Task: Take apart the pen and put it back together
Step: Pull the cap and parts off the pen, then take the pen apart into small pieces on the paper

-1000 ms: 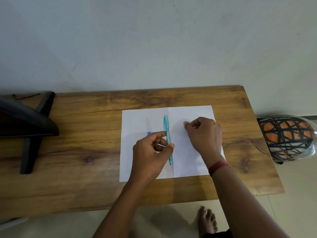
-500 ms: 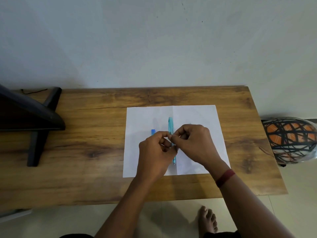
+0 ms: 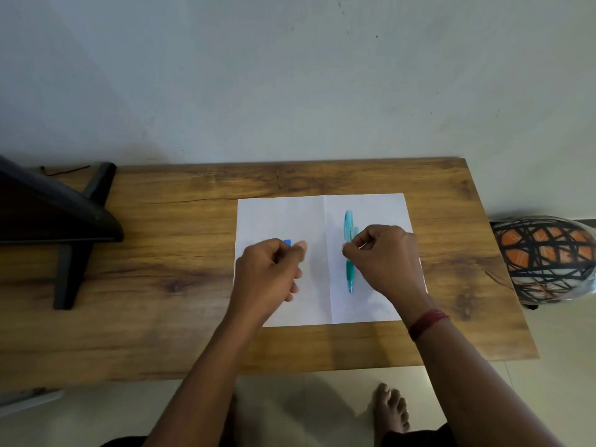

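A translucent teal pen [image 3: 348, 225] lies lengthwise on the right half of a creased white paper sheet [image 3: 371, 208], tip toward me. My right hand [image 3: 385, 256] pinches the pen at its middle with thumb and forefinger. My left hand [image 3: 269, 274] is over the sheet's left half, blurred, its fingers curled. A small blue piece [image 3: 287, 242] shows just behind its thumb and forefinger. Whether the fingers touch that piece is unclear.
The paper lies on a wooden table [image 3: 180, 253] against a pale wall. A black stand [image 3: 74, 227] occupies the table's left end. A patterned orange and black helmet [image 3: 545, 256] sits beyond the right edge. My bare foot [image 3: 392, 411] is on the floor below.
The hands have parted. My right hand carried the pen from the crease to the right half of the paper. My left hand let go and moved left toward the blue piece.
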